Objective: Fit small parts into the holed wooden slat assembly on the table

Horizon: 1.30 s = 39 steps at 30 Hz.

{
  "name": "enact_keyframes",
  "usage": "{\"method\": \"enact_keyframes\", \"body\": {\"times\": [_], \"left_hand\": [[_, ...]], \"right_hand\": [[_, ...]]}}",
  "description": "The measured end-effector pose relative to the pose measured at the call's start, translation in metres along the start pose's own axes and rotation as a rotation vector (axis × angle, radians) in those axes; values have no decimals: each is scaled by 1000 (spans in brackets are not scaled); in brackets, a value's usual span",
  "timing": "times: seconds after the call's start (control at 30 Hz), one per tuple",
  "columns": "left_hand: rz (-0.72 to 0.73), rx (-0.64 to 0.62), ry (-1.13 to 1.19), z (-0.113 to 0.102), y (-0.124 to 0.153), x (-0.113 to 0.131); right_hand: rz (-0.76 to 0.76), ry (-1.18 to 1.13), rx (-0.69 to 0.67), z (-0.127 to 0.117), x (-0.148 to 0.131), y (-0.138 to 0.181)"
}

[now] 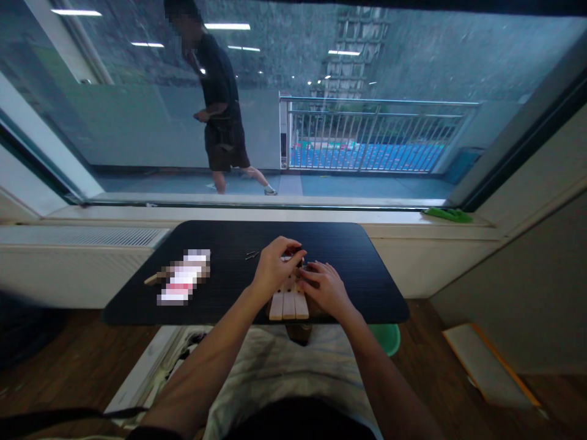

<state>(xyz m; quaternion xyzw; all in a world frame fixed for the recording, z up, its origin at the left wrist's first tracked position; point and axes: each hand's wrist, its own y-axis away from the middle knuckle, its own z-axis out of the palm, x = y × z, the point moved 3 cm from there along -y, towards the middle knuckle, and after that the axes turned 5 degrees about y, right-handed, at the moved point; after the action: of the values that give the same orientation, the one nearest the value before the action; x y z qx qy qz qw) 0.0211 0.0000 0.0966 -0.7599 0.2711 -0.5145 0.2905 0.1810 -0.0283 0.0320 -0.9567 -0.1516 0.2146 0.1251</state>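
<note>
Both my hands are over a small object made of pale wooden slats point(288, 304) near the front edge of a black table point(220, 287). My left hand point(275, 266) arches over its far end with fingertips pinched together on something small that I cannot make out. My right hand point(324, 288) rests on the slats' right side, fingers curled down against the wood. A few small dark metal pieces point(251, 255) lie on the table just left of my left hand.
A blurred-out white and pink packet point(184, 283) lies on the table's left part, a wooden stick beside it. Behind the table are a radiator grille point(82, 236), a window sill and a green cloth point(447, 214). A person walks outside the window.
</note>
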Motion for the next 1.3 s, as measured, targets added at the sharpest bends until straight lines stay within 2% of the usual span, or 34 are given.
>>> {"method": "enact_keyframes", "body": {"times": [0.13,0.37,1.3], "left_hand": [[-105,-14,-2,0,0,-2],[-153,-77,12,1,-3,-1],[-96,-188,-60,1,-3,3]], "right_hand": [[0,-2,-19,-1,0,-1],[-9,9,-19,0,2,-1],[-10,4,-18,1,1,-1]]}}
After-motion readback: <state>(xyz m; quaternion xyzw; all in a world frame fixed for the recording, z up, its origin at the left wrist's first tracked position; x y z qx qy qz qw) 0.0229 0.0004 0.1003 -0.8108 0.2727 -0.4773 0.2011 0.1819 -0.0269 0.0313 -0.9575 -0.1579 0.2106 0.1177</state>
